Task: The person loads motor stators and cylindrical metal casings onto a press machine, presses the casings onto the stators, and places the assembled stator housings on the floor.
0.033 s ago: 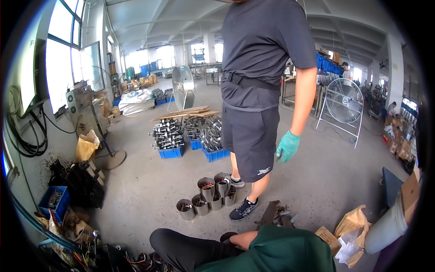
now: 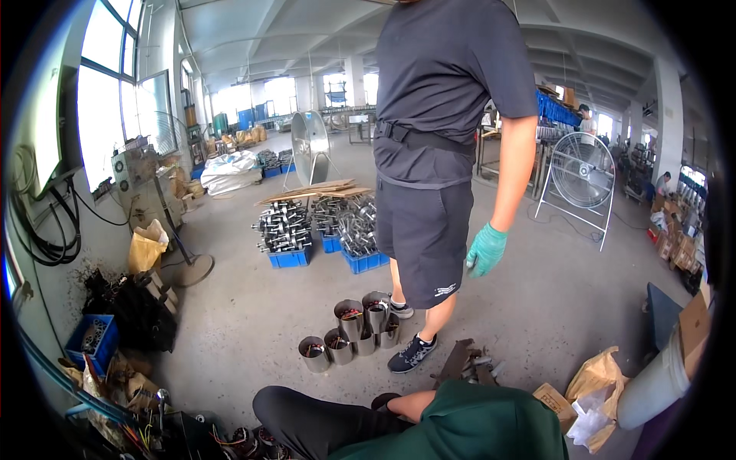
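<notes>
Neither of the wearer's hands shows; their finger state cannot be told. Wire-filled metal cylinders (image 2: 341,355) stand, axes upright, on the floor (image 2: 230,330) beyond the trousered knee (image 2: 290,418), leftward of and below a co-worker's green-gloved hand (image 2: 487,251), loosely curled, well apart.

floor (image 2: 552,307) opens right of the standing person (image 2: 425,230) — metal cylinders (image 2: 352,330) obstruct the left

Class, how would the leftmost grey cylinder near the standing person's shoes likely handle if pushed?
The grey cylinder is probably stiff, given its metallic sheen. Its round wall suggests it would roll if toppled. The coloured wires inside might snag.
</notes>
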`<action>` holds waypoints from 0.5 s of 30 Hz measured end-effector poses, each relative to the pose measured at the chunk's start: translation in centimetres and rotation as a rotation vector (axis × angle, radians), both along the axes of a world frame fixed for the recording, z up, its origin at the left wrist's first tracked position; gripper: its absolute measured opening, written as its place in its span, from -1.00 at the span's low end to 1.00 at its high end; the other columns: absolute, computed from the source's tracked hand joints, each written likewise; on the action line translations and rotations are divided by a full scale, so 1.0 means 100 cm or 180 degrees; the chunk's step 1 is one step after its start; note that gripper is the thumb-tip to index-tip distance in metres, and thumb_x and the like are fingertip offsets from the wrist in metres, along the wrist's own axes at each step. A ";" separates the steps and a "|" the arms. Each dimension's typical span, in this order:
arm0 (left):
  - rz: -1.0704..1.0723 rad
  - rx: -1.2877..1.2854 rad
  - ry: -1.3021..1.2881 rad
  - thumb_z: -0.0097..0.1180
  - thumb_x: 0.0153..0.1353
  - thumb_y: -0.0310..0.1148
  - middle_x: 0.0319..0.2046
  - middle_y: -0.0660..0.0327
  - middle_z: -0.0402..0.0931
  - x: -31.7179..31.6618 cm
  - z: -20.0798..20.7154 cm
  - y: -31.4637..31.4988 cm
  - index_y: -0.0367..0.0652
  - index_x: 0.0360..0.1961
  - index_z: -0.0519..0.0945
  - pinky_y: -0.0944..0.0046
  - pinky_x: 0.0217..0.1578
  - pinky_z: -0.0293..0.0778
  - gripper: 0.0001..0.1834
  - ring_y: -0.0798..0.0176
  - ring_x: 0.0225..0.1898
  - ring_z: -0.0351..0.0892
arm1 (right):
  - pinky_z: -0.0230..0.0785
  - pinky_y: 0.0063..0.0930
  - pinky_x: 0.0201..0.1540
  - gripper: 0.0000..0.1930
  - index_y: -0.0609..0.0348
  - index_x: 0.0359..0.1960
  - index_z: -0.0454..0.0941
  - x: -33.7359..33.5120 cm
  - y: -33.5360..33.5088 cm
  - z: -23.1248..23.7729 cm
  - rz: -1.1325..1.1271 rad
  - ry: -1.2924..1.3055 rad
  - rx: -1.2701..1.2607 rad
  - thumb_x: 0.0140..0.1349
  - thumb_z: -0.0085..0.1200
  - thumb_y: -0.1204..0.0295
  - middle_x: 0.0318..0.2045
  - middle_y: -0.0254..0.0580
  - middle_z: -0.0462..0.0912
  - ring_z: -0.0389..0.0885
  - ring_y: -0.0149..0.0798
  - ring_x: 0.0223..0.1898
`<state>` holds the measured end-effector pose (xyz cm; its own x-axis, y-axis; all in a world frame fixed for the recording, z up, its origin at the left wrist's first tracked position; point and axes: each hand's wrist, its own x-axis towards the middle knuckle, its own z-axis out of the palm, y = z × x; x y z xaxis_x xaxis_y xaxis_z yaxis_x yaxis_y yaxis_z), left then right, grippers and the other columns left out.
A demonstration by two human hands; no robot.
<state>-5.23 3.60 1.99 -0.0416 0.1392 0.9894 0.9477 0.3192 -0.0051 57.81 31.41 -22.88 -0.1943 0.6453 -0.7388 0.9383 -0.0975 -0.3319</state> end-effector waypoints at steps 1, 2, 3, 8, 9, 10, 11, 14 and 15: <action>0.0006 0.0001 0.0005 0.47 0.06 0.02 -0.29 0.03 0.70 -0.001 -0.003 0.000 -0.25 -0.27 0.64 -0.09 -0.09 0.67 -0.48 -0.09 -0.22 0.72 | 0.53 -0.07 0.04 -0.46 0.04 -0.06 0.78 -0.002 0.000 -0.003 0.0040 0.0010 -0.0007 -0.07 0.30 0.02 0.00 -0.01 0.75 0.70 0.00 0.05; 0.0173 -0.0016 -0.0001 0.48 0.05 0.02 -0.29 0.03 0.70 -0.002 -0.006 -0.001 -0.25 -0.27 0.64 -0.07 -0.09 0.68 -0.48 -0.08 -0.23 0.72 | 0.53 -0.07 0.04 -0.45 0.04 -0.06 0.77 -0.003 0.000 -0.007 0.0084 0.0019 -0.0006 -0.07 0.30 0.02 0.00 -0.01 0.75 0.70 0.00 0.05; 0.0332 -0.0040 -0.0005 0.48 0.05 0.02 -0.29 0.03 0.70 -0.001 -0.006 -0.001 -0.25 -0.27 0.64 -0.05 -0.10 0.68 -0.48 -0.07 -0.23 0.72 | 0.53 -0.07 0.05 -0.45 0.05 -0.05 0.77 -0.004 -0.001 -0.010 0.0107 0.0022 -0.0011 -0.07 0.30 0.02 0.01 -0.01 0.74 0.70 0.00 0.06; -0.0023 -0.0110 -0.0004 0.51 0.02 -0.03 -0.29 0.04 0.71 0.017 0.016 0.003 -0.24 -0.29 0.64 -0.04 -0.10 0.68 -0.51 -0.06 -0.23 0.73 | 0.53 -0.08 0.06 -0.43 0.06 -0.03 0.76 -0.006 -0.006 -0.024 0.0231 0.0034 -0.0018 -0.07 0.31 0.02 0.03 0.00 0.73 0.69 0.00 0.07; -0.0151 -0.0087 -0.0009 0.52 0.01 -0.06 -0.28 0.04 0.71 0.024 0.023 0.004 -0.23 -0.30 0.64 -0.04 -0.09 0.68 -0.53 -0.05 -0.23 0.73 | 0.53 -0.08 0.06 -0.42 0.06 -0.02 0.76 -0.006 -0.008 -0.027 0.0252 0.0053 -0.0019 -0.07 0.32 0.02 0.03 0.00 0.73 0.69 0.00 0.08; -0.0211 -0.0124 -0.0038 0.51 0.02 -0.06 -0.27 0.04 0.70 0.034 0.026 0.005 -0.23 -0.28 0.63 -0.04 -0.08 0.68 -0.53 -0.05 -0.22 0.73 | 0.53 -0.08 0.07 -0.42 0.06 -0.02 0.76 -0.005 -0.009 -0.028 0.0290 0.0061 -0.0012 -0.07 0.32 0.01 0.04 0.00 0.73 0.69 0.00 0.08; -0.0232 -0.0151 -0.0052 0.50 0.03 -0.06 -0.26 0.04 0.70 0.039 0.027 0.004 -0.22 -0.26 0.63 -0.03 -0.07 0.68 -0.53 -0.05 -0.21 0.72 | 0.53 -0.08 0.07 -0.41 0.07 -0.01 0.75 -0.007 -0.008 -0.029 0.0350 0.0074 -0.0004 -0.08 0.32 0.01 0.04 0.00 0.73 0.69 0.00 0.09; -0.0304 -0.0230 -0.0062 0.48 0.07 -0.07 -0.23 0.04 0.68 0.050 0.031 0.007 -0.20 -0.21 0.61 -0.02 -0.05 0.67 -0.54 -0.04 -0.19 0.71 | 0.53 -0.08 0.08 -0.40 0.08 0.00 0.75 -0.012 -0.008 -0.036 0.0443 0.0126 0.0008 -0.08 0.33 0.01 0.06 0.00 0.72 0.68 -0.01 0.10; -0.0321 -0.0246 -0.0063 0.47 0.08 -0.08 -0.21 0.04 0.68 0.053 0.030 0.011 -0.20 -0.19 0.60 -0.02 -0.04 0.67 -0.54 -0.03 -0.19 0.71 | 0.53 -0.08 0.08 -0.39 0.08 0.01 0.74 -0.011 -0.007 -0.037 0.0450 0.0131 0.0009 -0.08 0.33 0.01 0.06 0.01 0.72 0.68 -0.01 0.10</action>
